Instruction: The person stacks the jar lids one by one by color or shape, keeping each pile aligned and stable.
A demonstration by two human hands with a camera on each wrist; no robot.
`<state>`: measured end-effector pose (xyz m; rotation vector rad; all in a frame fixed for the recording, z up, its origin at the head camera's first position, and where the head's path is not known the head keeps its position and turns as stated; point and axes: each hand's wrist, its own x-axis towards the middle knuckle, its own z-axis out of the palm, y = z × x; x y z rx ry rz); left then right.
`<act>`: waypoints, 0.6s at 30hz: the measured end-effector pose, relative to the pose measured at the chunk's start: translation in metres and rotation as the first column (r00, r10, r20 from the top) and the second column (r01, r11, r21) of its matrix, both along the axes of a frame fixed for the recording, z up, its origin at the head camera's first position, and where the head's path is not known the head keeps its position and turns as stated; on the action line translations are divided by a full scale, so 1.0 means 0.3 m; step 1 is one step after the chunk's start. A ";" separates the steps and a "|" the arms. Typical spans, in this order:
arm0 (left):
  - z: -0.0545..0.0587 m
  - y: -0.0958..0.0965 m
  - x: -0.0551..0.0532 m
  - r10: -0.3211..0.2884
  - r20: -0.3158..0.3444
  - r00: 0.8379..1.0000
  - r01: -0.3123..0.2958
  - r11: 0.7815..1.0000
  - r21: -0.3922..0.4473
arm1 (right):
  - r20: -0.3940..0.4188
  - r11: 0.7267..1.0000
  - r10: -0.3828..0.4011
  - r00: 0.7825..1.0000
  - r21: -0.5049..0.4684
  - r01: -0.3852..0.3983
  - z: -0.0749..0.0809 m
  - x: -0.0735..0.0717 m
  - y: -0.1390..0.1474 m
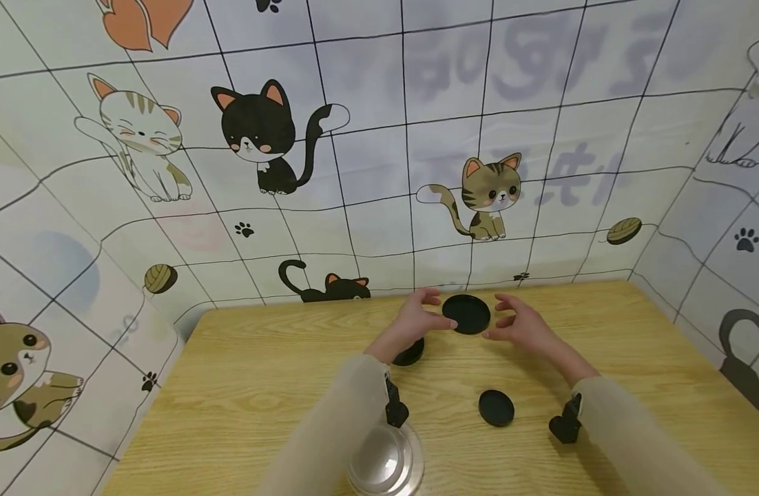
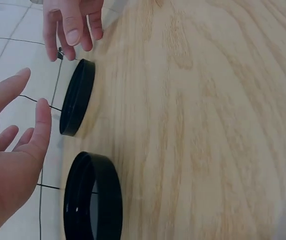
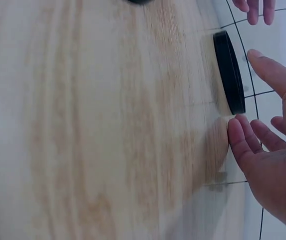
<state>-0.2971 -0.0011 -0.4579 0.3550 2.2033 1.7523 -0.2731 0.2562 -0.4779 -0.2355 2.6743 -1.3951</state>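
Note:
A shallow round black dish with a raised rim (image 1: 466, 315) sits near the table's back edge, between both hands. My left hand (image 1: 414, 322) is at its left side, fingers spread and apart from one another; in the left wrist view a gap shows between the left hand (image 2: 13, 155) and that black dish (image 2: 78, 97). On the other side, my right hand (image 1: 523, 325) has its fingers loosely bent. In the right wrist view the right hand's fingertips (image 3: 236, 132) come close to the dish's rim (image 3: 229, 72); contact cannot be made out. Neither hand holds anything.
A second black dish (image 1: 410, 354) stands under my left wrist, partly hidden. Nearer me lies a smaller black disc (image 1: 496, 408). A shiny round metal piece (image 1: 386, 465) is partly covered by the left sleeve. Cat-patterned walls (image 1: 379, 227) border the wooden table (image 1: 249, 386).

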 end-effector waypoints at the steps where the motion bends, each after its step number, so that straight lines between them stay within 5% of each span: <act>1: -0.006 0.006 -0.005 0.006 0.006 1.000 -0.006 1.000 0.008 | 0.007 1.000 0.003 1.000 0.000 -0.003 -0.003 -0.007 0.002; 11: -0.052 0.026 -0.085 0.004 0.004 1.000 -0.003 0.999 -0.033 | 0.042 0.999 0.051 0.998 -0.007 -0.050 -0.035 -0.044 0.034; 18: -0.044 0.012 -0.114 -0.032 -0.002 0.999 0.031 0.994 -0.109 | 0.064 0.999 0.028 0.998 -0.017 -0.027 -0.044 -0.066 0.023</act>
